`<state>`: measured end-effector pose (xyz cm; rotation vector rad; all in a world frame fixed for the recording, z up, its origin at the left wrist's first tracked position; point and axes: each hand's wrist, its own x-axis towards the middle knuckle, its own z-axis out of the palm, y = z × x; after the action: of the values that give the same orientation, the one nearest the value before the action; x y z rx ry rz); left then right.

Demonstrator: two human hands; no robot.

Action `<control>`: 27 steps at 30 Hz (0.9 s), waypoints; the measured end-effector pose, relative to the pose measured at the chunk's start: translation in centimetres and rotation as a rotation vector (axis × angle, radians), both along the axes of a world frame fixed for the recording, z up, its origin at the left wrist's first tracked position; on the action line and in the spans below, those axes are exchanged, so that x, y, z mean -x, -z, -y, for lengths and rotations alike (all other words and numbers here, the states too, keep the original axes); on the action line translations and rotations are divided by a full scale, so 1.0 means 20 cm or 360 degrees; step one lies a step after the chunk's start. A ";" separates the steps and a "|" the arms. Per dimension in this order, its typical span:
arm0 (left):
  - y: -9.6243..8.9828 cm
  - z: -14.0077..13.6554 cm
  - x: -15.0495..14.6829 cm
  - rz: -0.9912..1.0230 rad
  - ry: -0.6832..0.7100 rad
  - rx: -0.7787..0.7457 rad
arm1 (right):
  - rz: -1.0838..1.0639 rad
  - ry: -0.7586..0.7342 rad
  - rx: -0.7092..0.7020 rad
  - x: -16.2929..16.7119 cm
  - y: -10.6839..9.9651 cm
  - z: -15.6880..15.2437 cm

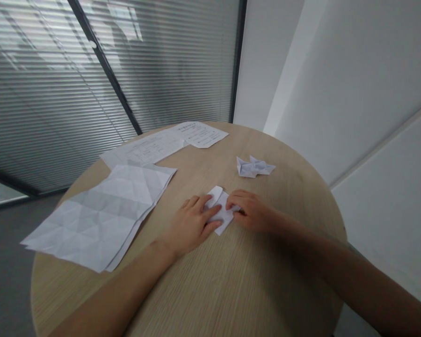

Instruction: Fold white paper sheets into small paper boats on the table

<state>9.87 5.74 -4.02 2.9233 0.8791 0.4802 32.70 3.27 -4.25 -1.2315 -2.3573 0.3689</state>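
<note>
A small folded piece of white paper (225, 216) lies on the round wooden table between my hands. Across its left side rests my left hand (195, 220), fingers spread and pressing it down. On its right side my right hand (250, 209) has its fingers curled together, pinching the paper's right edge or flap; the fingertips partly hide that spot. Beyond my right hand sits a finished-looking folded paper shape (255, 167) with pointed ends, touched by neither hand.
Creased white sheets (105, 215) lie stacked at the left, overhanging the edge of the table (228, 290). Printed papers (199, 134) lie at the back. A glass partition with blinds (175, 61) stands behind, and a white wall (365, 70) rises on the right.
</note>
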 end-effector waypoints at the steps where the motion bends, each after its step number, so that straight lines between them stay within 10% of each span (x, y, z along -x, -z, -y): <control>1: 0.00 0.00 0.00 -0.0024 -0.0025 -0.0003 | -0.0017 0.0037 -0.0004 0.01 0.01 0.00; 15: 0.02 -0.02 0.00 0.0096 -0.0211 -0.0001 | 0.0405 -0.0049 -0.0107 0.08 0.05 -0.07; 27: 0.00 -0.04 0.02 -0.0013 -0.0039 0.0030 | -0.0024 0.0642 0.0208 0.03 0.01 -0.02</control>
<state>9.41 6.57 -4.06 2.9029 0.9159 0.4597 32.06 3.60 -4.41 -1.7147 -2.0302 0.3980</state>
